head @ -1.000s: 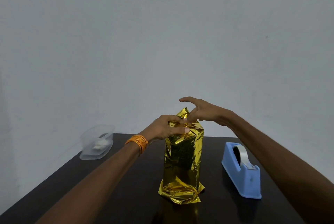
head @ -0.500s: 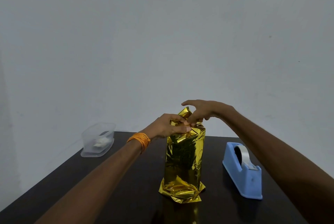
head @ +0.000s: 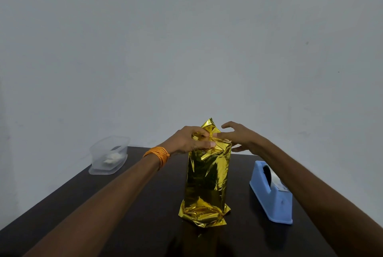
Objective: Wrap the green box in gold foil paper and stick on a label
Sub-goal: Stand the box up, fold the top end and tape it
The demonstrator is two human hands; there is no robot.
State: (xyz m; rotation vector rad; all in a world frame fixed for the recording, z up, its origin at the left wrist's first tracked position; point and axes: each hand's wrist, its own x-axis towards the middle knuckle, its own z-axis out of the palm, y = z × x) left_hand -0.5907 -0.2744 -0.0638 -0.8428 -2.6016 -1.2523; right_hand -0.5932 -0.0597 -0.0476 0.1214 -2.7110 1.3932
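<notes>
Head view: a tall parcel in gold foil paper (head: 208,178) stands upright at the middle of the dark table (head: 124,205). The green box is hidden inside; no bare side of it shows. At the foot, the foil spreads in crumpled flaps on the table. At the top, the loose foil is gathered into a twisted peak.

The left hand (head: 190,140) holds that gathered top from the left. Its fingers (head: 207,144) are curled and clamped on the foil just below the peak, with the thumb laid across the front. A band of orange thread (head: 158,154) circles the left wrist.

The right hand (head: 240,136) is at the top right corner of the parcel, partly behind it. Its fingers (head: 228,126) are spread apart and hold nothing; one seems to touch the foil near the peak, though the foil edge hides the contact.

A blue tape dispenser (head: 271,194) stands on the table to the right, near the parcel and apart from it; the right forearm covers part of its roll. A clear plastic tub (head: 108,155) sits at the far left corner with something white inside, too small to make out. Both forearms are cut off by the lower edge.
</notes>
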